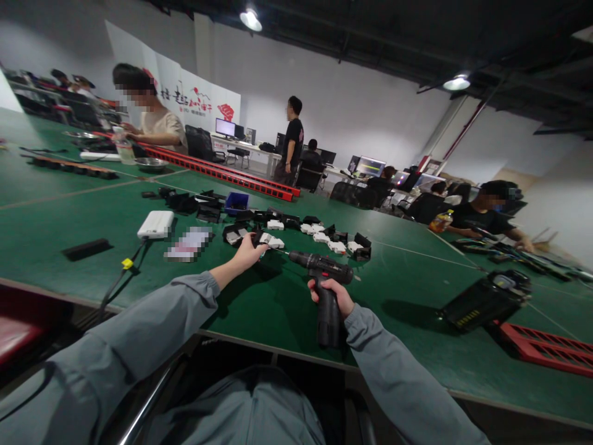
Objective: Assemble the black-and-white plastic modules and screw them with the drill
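A white boxy plastic module point(273, 241) is pinched in the half-curled left hand point(247, 254) over a green tabletop point(403, 262) as the right hand point(336, 295) clasps a black pistol-shaped drill point(323, 270) aimed its way; this piece looks unfinished, while whether white plastic modules beyond point(320, 237) are done is unclear.

Grey-blue long sleeves, thin-looking matte cloth. Left sleeve point(152, 334): loose, creased, gathered left cuff point(209, 289) ending short of the wrist. Right sleeve point(403, 371): same cloth, puckered right cuff point(357, 320) at the wrist. Thin dark line point(32, 395) curves over the left upper arm; cord or trim, can't tell. Lap cloth point(259, 414): similar grey, creased, seam near middle. Hands point(337, 295) bare.
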Motion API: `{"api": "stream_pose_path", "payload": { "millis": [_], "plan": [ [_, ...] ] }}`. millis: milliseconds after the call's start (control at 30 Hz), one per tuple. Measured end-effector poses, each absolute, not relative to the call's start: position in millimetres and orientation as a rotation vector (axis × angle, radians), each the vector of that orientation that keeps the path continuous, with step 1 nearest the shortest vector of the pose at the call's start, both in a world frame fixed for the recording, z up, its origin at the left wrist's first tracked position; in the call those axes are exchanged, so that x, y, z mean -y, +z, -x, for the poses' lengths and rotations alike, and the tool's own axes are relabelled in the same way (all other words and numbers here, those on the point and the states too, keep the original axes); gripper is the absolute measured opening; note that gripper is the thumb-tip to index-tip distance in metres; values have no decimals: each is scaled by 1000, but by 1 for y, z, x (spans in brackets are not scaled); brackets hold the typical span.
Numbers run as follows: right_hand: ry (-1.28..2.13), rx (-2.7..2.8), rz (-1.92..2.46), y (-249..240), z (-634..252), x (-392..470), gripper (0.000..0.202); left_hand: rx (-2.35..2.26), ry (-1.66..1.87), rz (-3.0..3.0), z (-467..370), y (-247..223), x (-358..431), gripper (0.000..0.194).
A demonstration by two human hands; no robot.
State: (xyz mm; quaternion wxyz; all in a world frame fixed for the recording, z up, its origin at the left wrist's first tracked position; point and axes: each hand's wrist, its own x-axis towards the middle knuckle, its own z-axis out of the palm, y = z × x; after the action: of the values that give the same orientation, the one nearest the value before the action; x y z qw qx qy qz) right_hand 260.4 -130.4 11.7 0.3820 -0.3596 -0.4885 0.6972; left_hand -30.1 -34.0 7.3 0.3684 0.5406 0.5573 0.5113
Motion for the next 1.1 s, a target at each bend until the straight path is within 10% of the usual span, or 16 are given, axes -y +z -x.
{"api": "stream_pose_path", "payload": {
  "millis": [1100],
  "plan": [
    [1861,1240,737,4,-264,126,39,-1432,1332,-1456,34,7,30,61]
  ]
}}
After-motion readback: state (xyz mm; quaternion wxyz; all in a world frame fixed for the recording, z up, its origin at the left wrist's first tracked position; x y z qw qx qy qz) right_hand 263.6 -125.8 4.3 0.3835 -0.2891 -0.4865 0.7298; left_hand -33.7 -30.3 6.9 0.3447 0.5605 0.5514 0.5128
